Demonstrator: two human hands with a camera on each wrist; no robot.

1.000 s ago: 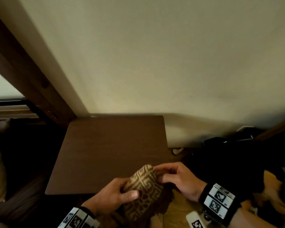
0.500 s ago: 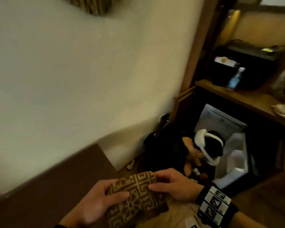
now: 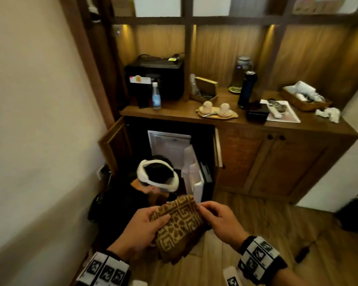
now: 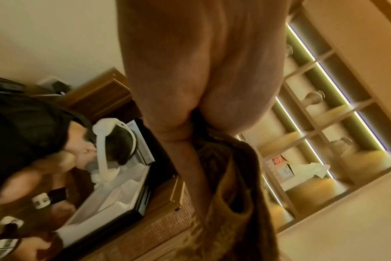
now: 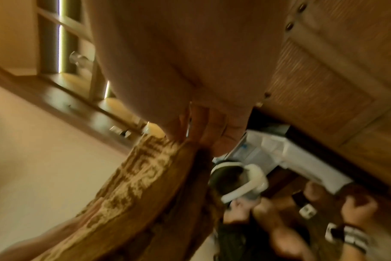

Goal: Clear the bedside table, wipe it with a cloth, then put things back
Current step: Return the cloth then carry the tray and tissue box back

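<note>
My left hand (image 3: pixel 136 234) covers the near left part of the folded patterned cloth (image 3: pixel 180 221), and its lower folds hang out of sight behind my wrist. Both wrist views are smeared; my right hand (image 5: pixel 190 70) fills the frame, fingertips hidden behind the cloth's edge. The small items in the wicker tray (image 3: pixel 306 100) are too tiny to name.

cloth (image 3: pixel 179 221) | brown with tan key-pattern weave | folded into a thick pad, lower layers hanging loose | held in the air above the wooden floor, tilted, gripped at both side edges
</note>
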